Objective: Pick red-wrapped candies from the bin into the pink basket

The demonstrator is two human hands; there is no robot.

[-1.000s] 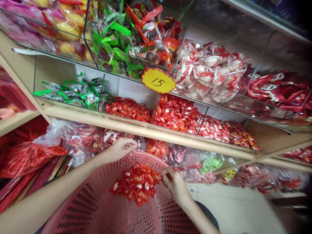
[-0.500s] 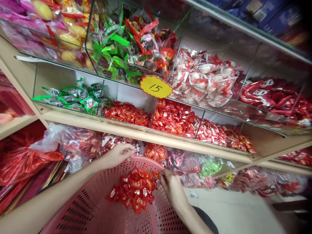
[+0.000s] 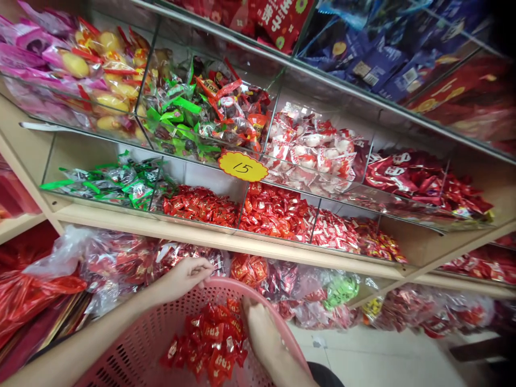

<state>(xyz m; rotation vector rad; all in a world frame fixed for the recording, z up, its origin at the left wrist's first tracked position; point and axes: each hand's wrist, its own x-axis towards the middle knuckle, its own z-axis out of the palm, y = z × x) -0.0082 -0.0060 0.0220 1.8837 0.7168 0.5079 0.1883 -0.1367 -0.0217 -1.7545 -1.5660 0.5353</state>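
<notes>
A pink perforated plastic basket (image 3: 141,344) is in front of me, with a heap of red-wrapped candies (image 3: 212,333) inside. At the basket's far rim, my left hand (image 3: 189,277) has its fingers curled closed against the edge. My right hand (image 3: 262,328) reaches inside the basket over its right wall, beside the candy heap. Its fingers point down and are blurred and partly hidden, so whether they hold a candy cannot be made out.
Shelves with glass dividers hold green-wrapped candies (image 3: 121,180), red candies (image 3: 278,209) and white-and-red packets (image 3: 312,153). A yellow price tag (image 3: 243,165) reads 15. Plastic bags of sweets (image 3: 250,269) lie below the wooden ledge (image 3: 193,236). Pale floor tiles (image 3: 342,349) show at lower right.
The view has tilted up, so the shelves and basket sit lower. My right hand has moved from the basket's right rim further inside, next to the candy heap. My left hand stays at the rim.
</notes>
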